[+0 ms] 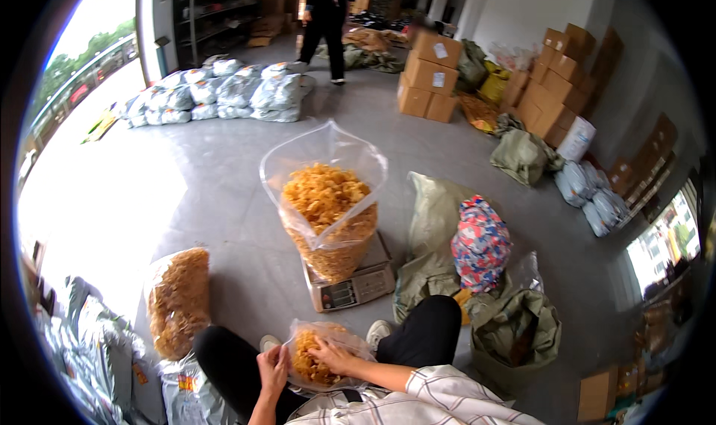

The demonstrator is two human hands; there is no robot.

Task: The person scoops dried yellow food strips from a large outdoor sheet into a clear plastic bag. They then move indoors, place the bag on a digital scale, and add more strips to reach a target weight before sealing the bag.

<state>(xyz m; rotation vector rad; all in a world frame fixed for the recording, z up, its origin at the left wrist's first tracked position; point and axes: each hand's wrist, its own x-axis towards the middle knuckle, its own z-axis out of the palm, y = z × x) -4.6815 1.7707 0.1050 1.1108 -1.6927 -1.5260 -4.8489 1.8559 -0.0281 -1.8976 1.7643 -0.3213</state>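
In front of my lap, between my knees, sits an opened clear plastic bag [350,338] holding golden, curled dried pieces [307,364]. My left hand [273,364] is closed, pinching the left edge of this bag. Inside the bag's mouth my right hand [333,355] lies on the pieces, its fingers stretched and apart. Just beyond, a larger open clear bag [328,227] filled with the same kind of pieces stands upright on a digital scale [350,294]. To the left, another filled clear bag [179,303] rests on the floor.
At the right are green woven sacks [516,335] and a rounded floral-print cloth thing [482,244]. Grey plastic packages [89,350] pile up at lower left, and more packages [239,93] lie farther off. Cardboard boxes [429,74] are stacked behind. A person [326,29] stands at the back.
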